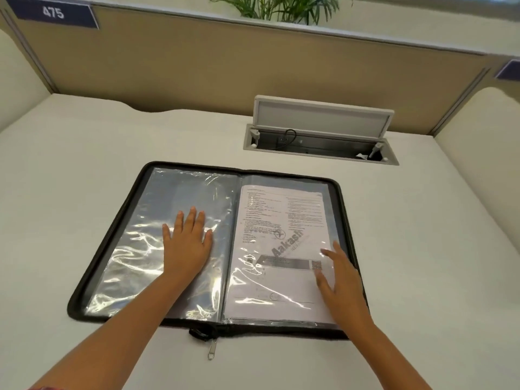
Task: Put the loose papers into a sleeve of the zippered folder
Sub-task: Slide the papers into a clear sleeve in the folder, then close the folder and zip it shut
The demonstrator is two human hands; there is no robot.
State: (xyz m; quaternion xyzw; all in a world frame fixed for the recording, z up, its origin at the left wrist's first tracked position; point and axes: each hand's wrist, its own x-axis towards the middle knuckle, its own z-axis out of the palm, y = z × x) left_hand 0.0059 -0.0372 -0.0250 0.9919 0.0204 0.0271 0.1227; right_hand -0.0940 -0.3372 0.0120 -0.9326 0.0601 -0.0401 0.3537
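Observation:
A black zippered folder (92, 257) lies open flat on the white desk, its zipper pull (211, 351) hanging off the near edge. The left page is an empty clear sleeve (157, 198). Printed white papers (281, 220) sit inside the clear sleeve on the right page. My left hand (187, 240) lies flat, fingers spread, on the left sleeve. My right hand (342, 274) rests with straight fingers on the right sleeve near its outer edge, over the papers.
An open cable hatch (320, 139) with a raised lid is set in the desk behind the folder. A tan partition (197, 68) walls the back, with a plant (275, 7) above it. White desk surface (70, 164) surrounds the folder.

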